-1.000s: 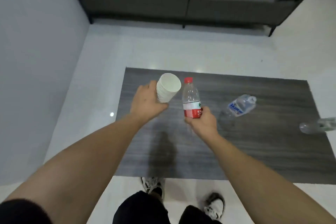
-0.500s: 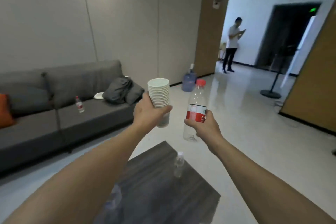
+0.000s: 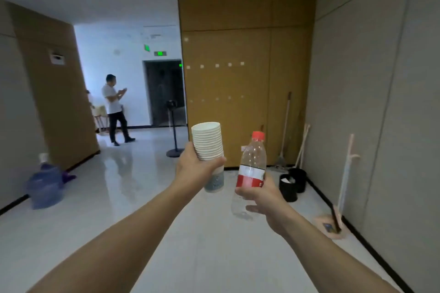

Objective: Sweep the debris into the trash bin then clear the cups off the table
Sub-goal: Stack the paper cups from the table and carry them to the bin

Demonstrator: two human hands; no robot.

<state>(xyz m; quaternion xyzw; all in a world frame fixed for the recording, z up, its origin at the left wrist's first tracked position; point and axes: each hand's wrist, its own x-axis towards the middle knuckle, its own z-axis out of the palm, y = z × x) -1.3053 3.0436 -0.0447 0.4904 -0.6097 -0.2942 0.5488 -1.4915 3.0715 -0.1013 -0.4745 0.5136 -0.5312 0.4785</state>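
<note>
left hand (image 3: pixel 194 170) wrapped round stack of paper cups (image 3: pixel 207 147), upright, frame centre | right hand (image 3: pixel 260 196) clamped on clear bottle (image 3: pixel 250 175), red cap and label, upright, just right of cups | beyond, right of centre: two black bins (image 3: pixel 292 182) on floor by wall, brooms (image 3: pixel 284 131) leaning behind | far left: water jug (image 3: pixel 45 185), person (image 3: pixel 114 110) standing

Left hand (image 3: pixel 194 171) is gripping an upright stack of paper cups (image 3: pixel 207 147). Right hand (image 3: pixel 264 200) is holding an upright clear bottle (image 3: pixel 250 173) with a red cap and label, just beside the stack at 3 o'clock. Two black bins (image 3: pixel 292 182) are standing at 2 o'clock by the wall; a person (image 3: pixel 114 109) is standing at 10 o'clock.
</note>
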